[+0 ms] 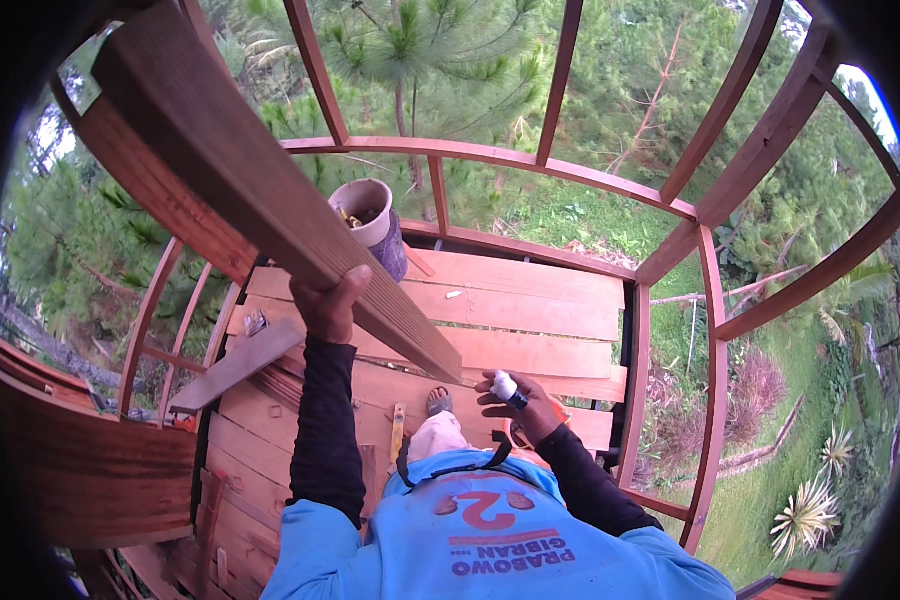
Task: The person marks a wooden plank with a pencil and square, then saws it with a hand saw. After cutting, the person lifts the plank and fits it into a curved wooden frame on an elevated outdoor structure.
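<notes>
Our blue shirt is closest. Our left hand wraps tight around a long wooden plank. Our right hand pinches a small white bottle above the wooden floor.

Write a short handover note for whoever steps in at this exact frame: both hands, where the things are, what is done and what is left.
Left hand: gripping a long wooden plank, raised at a slant over the deck.
Right hand: fingers closed round a small white bottle, near the plank's lower end.
Nearby: bucket by the railing; a shorter board lies on the left edge.
Done: deck boards laid.
Left: the plank is not set down; where it goes cannot be told.
</notes>
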